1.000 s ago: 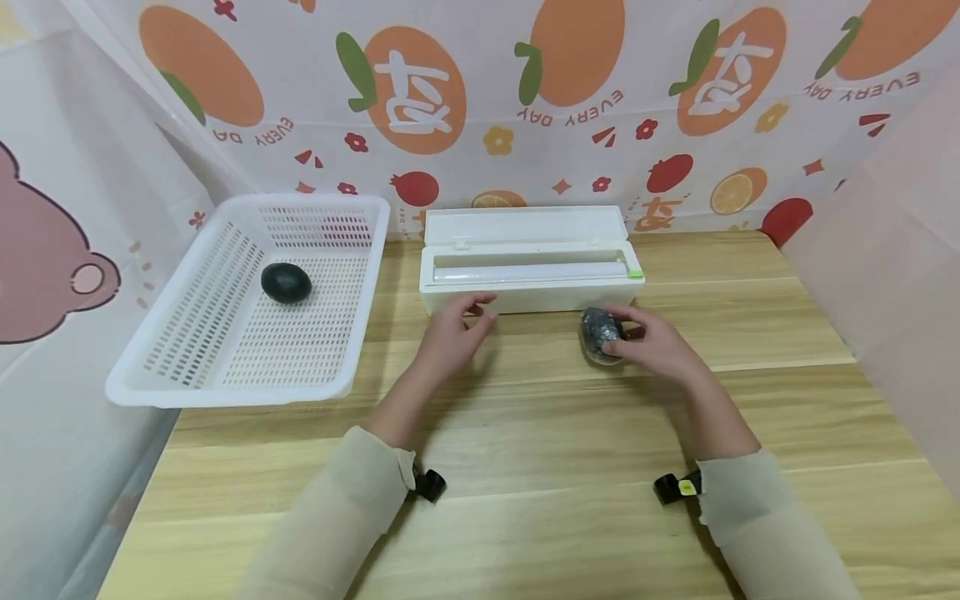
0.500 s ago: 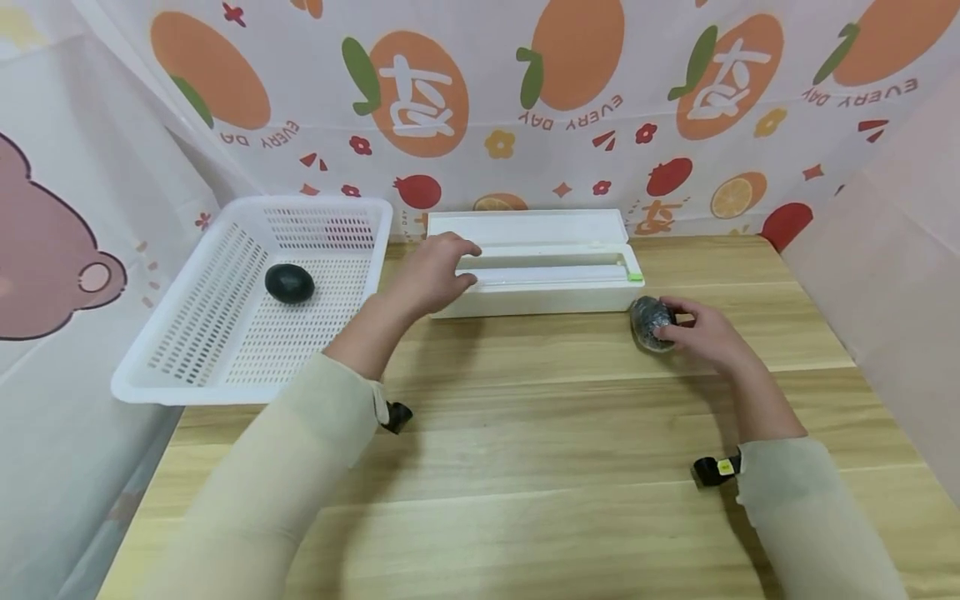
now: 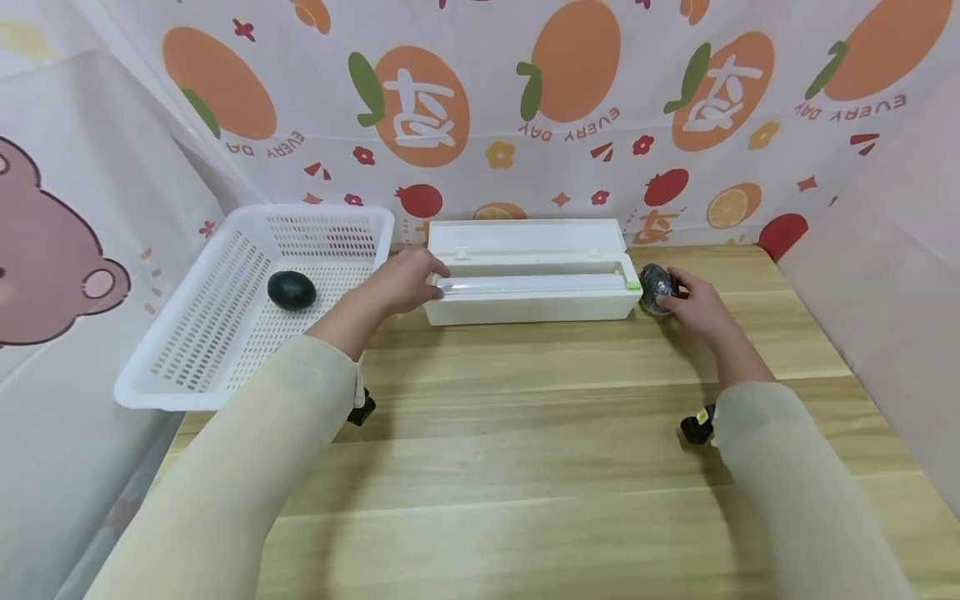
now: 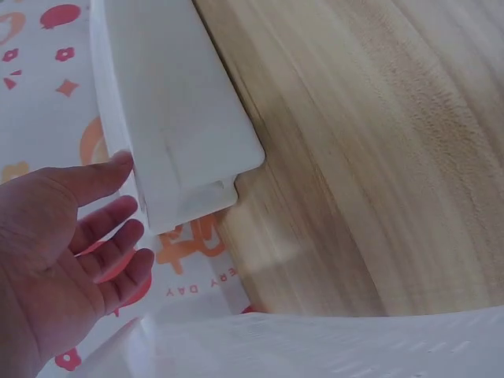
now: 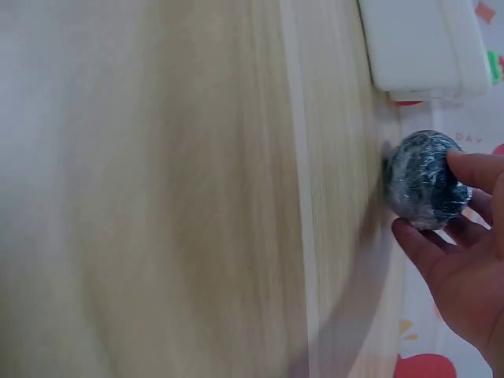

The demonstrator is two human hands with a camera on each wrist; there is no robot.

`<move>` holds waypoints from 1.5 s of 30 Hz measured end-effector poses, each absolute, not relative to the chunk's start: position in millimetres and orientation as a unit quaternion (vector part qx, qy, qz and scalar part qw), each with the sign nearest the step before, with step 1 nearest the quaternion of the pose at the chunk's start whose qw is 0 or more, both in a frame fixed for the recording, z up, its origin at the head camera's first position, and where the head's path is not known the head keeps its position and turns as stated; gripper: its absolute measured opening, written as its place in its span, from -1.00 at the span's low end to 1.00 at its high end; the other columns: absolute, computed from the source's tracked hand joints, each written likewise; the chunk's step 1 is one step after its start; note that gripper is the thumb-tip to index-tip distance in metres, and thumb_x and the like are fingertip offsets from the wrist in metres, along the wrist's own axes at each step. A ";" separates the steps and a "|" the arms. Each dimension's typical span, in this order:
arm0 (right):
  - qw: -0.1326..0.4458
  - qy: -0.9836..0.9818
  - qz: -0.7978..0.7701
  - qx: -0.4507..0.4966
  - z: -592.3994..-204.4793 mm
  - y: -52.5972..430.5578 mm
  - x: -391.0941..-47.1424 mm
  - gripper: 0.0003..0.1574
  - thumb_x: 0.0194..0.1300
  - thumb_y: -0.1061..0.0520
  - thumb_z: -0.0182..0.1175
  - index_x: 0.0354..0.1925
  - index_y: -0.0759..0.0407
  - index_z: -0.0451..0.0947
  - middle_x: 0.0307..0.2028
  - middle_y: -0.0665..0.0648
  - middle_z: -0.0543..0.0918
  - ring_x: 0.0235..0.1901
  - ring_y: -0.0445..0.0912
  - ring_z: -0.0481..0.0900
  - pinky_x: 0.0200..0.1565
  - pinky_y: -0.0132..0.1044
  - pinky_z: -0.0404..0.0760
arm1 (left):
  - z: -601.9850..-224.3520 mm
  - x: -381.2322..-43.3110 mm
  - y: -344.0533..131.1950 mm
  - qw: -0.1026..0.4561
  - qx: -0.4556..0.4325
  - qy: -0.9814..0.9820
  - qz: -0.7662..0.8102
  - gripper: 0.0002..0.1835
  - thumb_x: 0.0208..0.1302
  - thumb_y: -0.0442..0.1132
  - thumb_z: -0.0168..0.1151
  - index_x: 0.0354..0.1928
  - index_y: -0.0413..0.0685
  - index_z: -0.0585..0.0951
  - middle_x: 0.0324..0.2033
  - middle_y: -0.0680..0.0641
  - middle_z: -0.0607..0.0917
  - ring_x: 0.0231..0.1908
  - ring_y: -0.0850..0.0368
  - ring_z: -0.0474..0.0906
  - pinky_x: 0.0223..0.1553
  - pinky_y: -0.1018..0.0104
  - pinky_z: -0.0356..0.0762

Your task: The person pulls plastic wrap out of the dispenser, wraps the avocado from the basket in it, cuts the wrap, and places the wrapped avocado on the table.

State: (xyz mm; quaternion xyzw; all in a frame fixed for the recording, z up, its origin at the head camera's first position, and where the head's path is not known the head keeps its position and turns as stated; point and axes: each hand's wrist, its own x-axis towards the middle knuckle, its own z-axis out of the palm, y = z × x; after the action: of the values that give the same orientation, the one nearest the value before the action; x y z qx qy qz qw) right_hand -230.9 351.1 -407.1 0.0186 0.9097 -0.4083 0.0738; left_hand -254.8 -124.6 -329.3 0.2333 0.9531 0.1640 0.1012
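Note:
In the head view a long white cling film dispenser box (image 3: 528,311) lies at the back of the table, its lid raised and a pale roll (image 3: 532,284) inside. My left hand (image 3: 408,279) is at the box's left end; the left wrist view shows the thumb (image 4: 118,167) at its edge and the other fingers loosely extended beside it. Just past the right end, my right hand (image 3: 699,307) holds a dark avocado (image 5: 423,177) wrapped in shiny clear film, between thumb and fingers. A second dark green avocado (image 3: 291,291) lies in the white basket (image 3: 172,399).
The basket stands at the table's left, beside my left forearm. A fruit-print cloth (image 3: 555,167) hangs right behind the box, and pale cloth covers both sides. Bare wooden tabletop (image 3: 517,467) stretches in front of the box.
My left hand has moved left and back to the box's left end. The right hand has carried the wrapped avocado right and back, from before the box to beside its right end.

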 end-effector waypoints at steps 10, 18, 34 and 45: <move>0.070 0.927 -0.366 0.052 -407.2 334.9 -253.4 -0.06 0.51 -0.11 -0.06 0.57 0.10 -0.30 0.50 0.45 -0.07 0.46 0.37 -0.04 0.42 0.25 0.02 | -333.3 -254.5 -124.2 0.090 0.252 0.949 0.165 -0.75 0.28 -0.31 0.30 -0.01 -0.16 0.72 -0.01 -0.17 0.70 0.11 -0.12 0.50 0.20 -0.02 0.44; 0.060 0.942 -0.330 0.007 -405.7 318.6 -257.1 -0.07 0.48 -0.05 -0.11 0.57 0.13 -0.33 0.51 0.43 -0.06 0.46 0.36 -0.05 0.44 0.24 -0.02 | -340.2 -254.9 -122.1 0.055 0.260 0.952 0.150 -0.80 0.30 -0.21 0.30 -0.09 -0.04 0.77 -0.16 -0.13 0.63 -0.03 -0.05 0.43 0.05 0.05 0.43; 0.082 0.947 -0.311 0.003 -395.9 316.2 -255.0 -0.01 0.41 0.00 -0.04 0.57 0.06 -0.35 0.52 0.40 -0.10 0.47 0.37 -0.09 0.43 0.27 -0.05 | -340.9 -257.5 -119.7 0.081 0.243 0.953 0.164 -0.80 0.40 -0.23 0.16 -0.15 -0.13 0.74 -0.23 -0.10 0.70 -0.13 0.00 0.53 -0.03 0.08 0.52; -0.037 0.941 -0.336 -0.007 -374.4 316.5 -244.2 -0.40 0.44 0.06 -0.05 0.41 0.05 0.32 0.43 0.26 0.27 0.40 0.24 0.19 0.33 0.31 0.20 | -339.2 -254.6 -125.5 0.062 0.237 0.955 0.169 -0.81 0.38 -0.27 0.18 -0.13 -0.20 0.72 -0.20 -0.17 0.64 -0.12 -0.04 0.47 -0.03 0.09 0.51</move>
State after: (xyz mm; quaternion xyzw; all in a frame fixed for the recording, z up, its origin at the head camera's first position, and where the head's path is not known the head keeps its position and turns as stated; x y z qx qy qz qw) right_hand -244.2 316.5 -374.4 -0.0068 0.9411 -0.3360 -0.0374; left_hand -254.6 -125.5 -339.2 0.2369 0.9547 0.1690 0.0624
